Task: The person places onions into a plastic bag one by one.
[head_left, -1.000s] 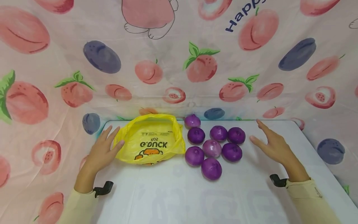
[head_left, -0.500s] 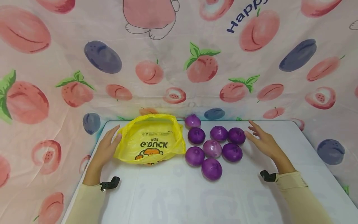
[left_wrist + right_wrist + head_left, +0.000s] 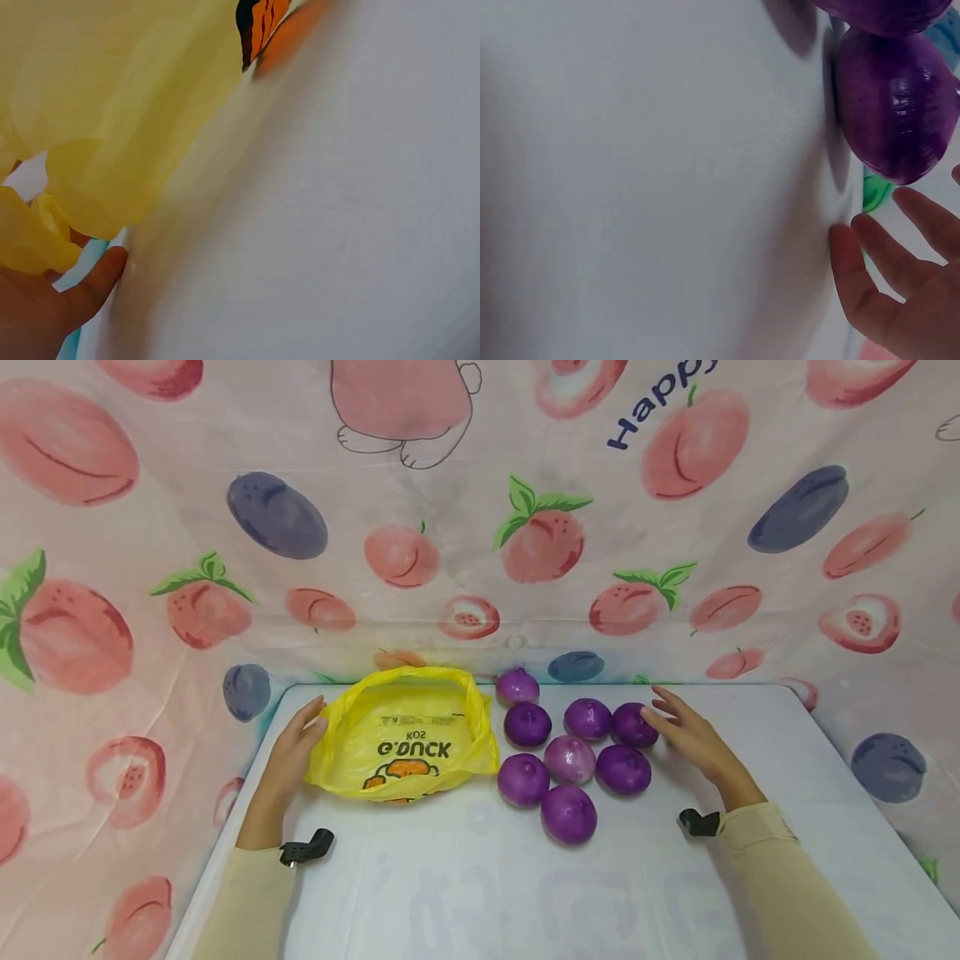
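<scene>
A yellow plastic bag (image 3: 412,727) with its mouth spread wide lies toward the back of the white table. At its left side is my left hand (image 3: 288,756), fingers extended; in the left wrist view that hand (image 3: 52,307) is close by the bag's edge (image 3: 112,105), and I cannot tell whether they touch. Several purple onions (image 3: 570,760) sit in a cluster right of the bag. My right hand (image 3: 697,747) reaches toward the rightmost onion (image 3: 633,724) with spread fingers. In the right wrist view a small gap separates the fingertips from the dark onion (image 3: 896,105).
The white table (image 3: 480,893) runs back to a hanging cloth (image 3: 450,552) printed with fruit. One onion (image 3: 517,686) sits at the table's back edge, close to the bag. Each wrist carries a small black camera mount (image 3: 307,848).
My right hand has moved left, to the rightmost onion. The left hand has shifted slightly right along the bag's side, its fingers closer together. Bag and onions stay put.
</scene>
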`<control>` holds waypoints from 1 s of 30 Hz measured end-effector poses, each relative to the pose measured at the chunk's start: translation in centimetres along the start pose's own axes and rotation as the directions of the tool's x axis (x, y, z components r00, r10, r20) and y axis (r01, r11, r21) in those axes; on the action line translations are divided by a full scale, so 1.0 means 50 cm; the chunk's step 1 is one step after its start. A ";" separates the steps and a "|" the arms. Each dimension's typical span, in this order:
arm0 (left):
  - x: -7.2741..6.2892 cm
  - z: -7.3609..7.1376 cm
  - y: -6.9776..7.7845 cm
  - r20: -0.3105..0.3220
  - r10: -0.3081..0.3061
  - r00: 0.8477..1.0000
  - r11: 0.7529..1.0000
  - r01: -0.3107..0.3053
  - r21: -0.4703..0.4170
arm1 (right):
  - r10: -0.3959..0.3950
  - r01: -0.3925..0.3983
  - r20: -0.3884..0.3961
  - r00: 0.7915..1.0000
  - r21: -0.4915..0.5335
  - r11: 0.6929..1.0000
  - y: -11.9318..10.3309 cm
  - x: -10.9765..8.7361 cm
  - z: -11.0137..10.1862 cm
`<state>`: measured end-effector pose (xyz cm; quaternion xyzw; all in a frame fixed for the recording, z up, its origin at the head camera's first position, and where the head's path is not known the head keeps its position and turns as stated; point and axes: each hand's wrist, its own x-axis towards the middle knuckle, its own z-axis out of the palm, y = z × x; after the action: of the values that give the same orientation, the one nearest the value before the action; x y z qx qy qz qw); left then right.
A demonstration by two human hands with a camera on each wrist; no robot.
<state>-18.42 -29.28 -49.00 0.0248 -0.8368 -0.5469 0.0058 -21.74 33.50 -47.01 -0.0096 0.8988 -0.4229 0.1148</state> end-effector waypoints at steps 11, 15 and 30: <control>0.004 0.004 -0.033 0.047 -0.072 0.996 0.989 0.078 -0.125 | 0.011 -0.045 0.128 0.992 0.264 0.963 0.036 0.026 -0.010; 0.003 0.007 -0.041 0.072 -0.067 0.995 0.986 0.077 -0.149 | 0.010 -0.055 0.165 0.986 0.270 0.961 0.041 0.027 -0.012; 0.002 0.009 -0.047 0.095 -0.049 0.994 0.987 0.063 -0.151 | 0.016 -0.037 0.166 0.986 0.122 0.992 0.042 0.033 0.003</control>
<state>-18.45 -29.83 -51.31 0.0227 -0.7906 -0.6102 -0.0458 -23.13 34.56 -49.02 -0.0253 0.8582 -0.4743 0.1945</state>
